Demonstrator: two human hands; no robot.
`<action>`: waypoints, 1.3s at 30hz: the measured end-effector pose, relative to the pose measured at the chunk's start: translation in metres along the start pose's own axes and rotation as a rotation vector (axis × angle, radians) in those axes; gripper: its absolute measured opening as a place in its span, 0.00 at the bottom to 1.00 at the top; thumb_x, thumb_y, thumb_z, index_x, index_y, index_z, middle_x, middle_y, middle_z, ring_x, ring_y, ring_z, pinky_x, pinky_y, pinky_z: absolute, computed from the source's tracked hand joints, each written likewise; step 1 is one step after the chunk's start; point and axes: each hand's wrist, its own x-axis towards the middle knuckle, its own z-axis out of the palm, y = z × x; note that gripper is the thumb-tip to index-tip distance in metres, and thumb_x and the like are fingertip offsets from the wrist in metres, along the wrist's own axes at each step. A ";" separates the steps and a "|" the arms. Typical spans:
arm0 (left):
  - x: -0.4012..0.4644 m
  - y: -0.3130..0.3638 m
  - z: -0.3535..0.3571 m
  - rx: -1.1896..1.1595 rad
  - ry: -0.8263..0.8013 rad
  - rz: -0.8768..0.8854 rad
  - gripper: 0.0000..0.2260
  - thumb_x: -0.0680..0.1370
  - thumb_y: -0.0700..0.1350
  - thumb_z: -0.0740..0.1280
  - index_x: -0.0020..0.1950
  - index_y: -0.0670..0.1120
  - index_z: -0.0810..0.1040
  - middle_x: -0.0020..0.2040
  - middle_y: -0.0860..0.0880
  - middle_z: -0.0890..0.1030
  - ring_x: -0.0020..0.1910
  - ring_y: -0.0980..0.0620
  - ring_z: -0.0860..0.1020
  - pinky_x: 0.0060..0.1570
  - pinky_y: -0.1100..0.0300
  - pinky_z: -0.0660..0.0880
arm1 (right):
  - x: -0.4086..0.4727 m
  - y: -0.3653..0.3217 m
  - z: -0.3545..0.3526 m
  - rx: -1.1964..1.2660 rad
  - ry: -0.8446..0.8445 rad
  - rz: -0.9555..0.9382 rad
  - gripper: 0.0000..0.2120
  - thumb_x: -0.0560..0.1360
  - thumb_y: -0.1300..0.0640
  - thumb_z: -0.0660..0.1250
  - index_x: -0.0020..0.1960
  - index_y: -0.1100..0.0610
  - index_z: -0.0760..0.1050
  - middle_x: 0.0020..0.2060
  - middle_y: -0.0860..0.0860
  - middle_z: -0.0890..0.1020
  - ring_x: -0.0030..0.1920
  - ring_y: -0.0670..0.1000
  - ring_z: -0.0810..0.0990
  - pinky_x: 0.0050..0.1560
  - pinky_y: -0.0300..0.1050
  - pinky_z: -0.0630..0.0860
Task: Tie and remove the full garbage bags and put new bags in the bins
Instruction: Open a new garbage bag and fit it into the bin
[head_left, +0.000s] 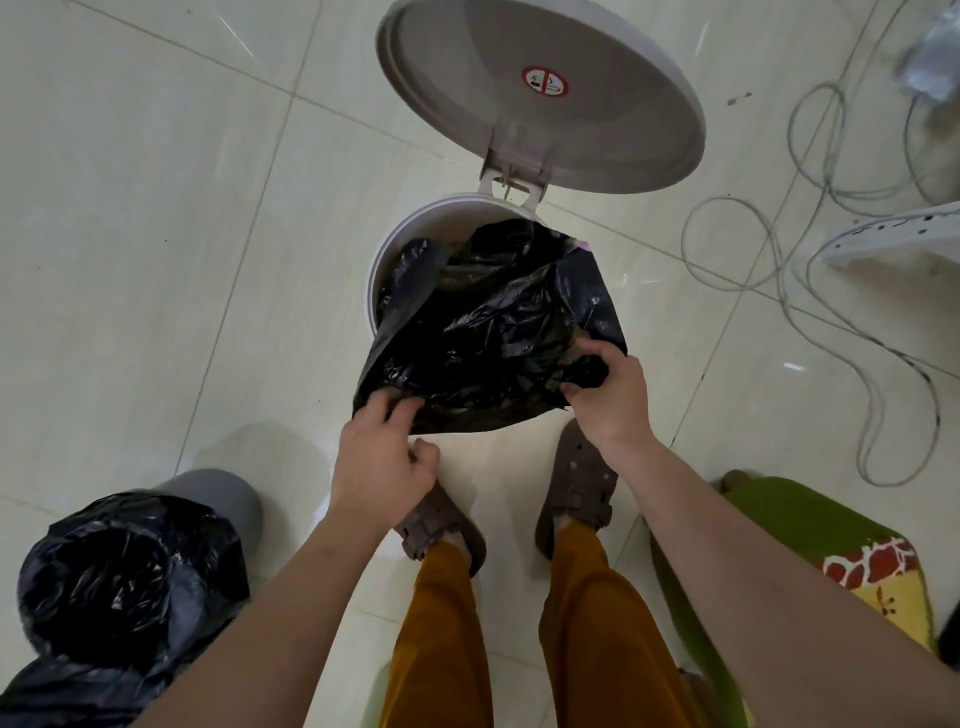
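Two arms reach down from the person, past orange trousers and two brown shoes (576, 483). Beside the right arm lies one green mat (810, 525) with a red and yellow picture.

Low on the left sits one small grey bin (218, 499). It has a black bag (124, 571) in it, with the bag's top folded over the rim. I cannot tell if that bag is new or full.

A little farther out, the left hand (384, 462) pinches the near edge of another black bag (488, 332), with its fingers curled over the plastic. The right hand (608, 389) squeezes a bunched corner of the same bag in its curled fingers and thumb.

This bag hangs over the front of the white pedal bin (415, 228). Part of it is down inside and part is pulled out toward the person. It is not tied yet. It looks like it is being gathered up, so tying, lifting out and putting in a fresh bag are still to do.

Behind the bin its round lid (540, 88) stands open, with one red sticker. Far on the right are loose grey cables (810, 218) on the floor.

So: two bins, two bags, two hands.
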 end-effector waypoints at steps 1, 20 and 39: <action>0.004 -0.003 0.002 -0.064 0.019 -0.060 0.17 0.74 0.43 0.67 0.62 0.42 0.79 0.62 0.43 0.74 0.55 0.41 0.76 0.58 0.49 0.74 | 0.003 0.001 0.001 -0.008 -0.015 -0.011 0.25 0.71 0.68 0.73 0.65 0.55 0.75 0.59 0.56 0.75 0.60 0.53 0.76 0.65 0.41 0.72; 0.067 -0.020 0.005 -0.712 0.429 -0.376 0.11 0.75 0.30 0.59 0.52 0.44 0.72 0.49 0.45 0.78 0.45 0.52 0.77 0.46 0.66 0.74 | 0.043 0.018 0.015 -0.046 0.116 -0.040 0.19 0.77 0.63 0.65 0.67 0.56 0.73 0.58 0.57 0.70 0.48 0.54 0.77 0.45 0.33 0.69; 0.120 -0.003 -0.042 -0.378 0.206 -0.012 0.27 0.73 0.36 0.63 0.71 0.49 0.67 0.62 0.51 0.66 0.58 0.56 0.70 0.58 0.73 0.64 | 0.059 -0.029 0.001 0.363 -0.107 -0.156 0.24 0.77 0.58 0.66 0.71 0.46 0.63 0.61 0.46 0.73 0.57 0.48 0.78 0.46 0.32 0.77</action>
